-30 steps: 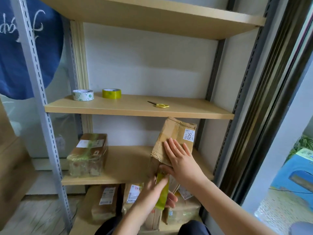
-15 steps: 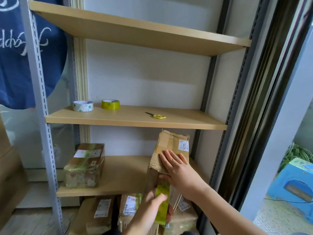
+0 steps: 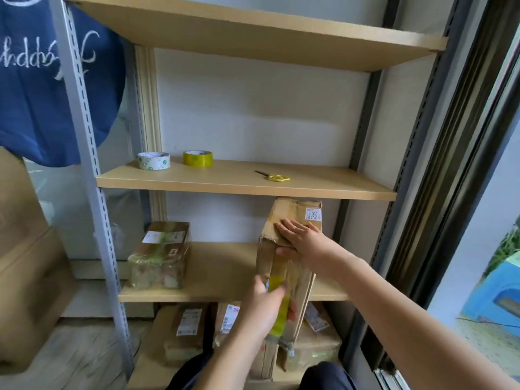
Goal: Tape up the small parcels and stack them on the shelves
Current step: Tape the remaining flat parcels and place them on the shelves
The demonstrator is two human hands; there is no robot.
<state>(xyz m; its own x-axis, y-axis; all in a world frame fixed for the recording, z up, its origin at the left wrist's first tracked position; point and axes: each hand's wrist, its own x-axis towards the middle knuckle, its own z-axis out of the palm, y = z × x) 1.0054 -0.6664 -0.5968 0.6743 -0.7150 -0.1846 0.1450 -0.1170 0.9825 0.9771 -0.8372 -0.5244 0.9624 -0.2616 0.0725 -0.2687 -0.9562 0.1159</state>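
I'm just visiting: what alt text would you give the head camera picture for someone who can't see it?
A person's right hand presses flat on a cardboard parcel at a shelf while the left hand holds a yellow tape roll against its front. Two tape rolls and scissors lie on the shelf above.

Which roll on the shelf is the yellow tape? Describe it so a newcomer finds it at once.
Start at the middle shelf, the one with the scissors lying on it. Two rolls sit near its left end; the yellow tape roll is the right-hand one. Its neighbour, the white tape roll, is pale with green print.
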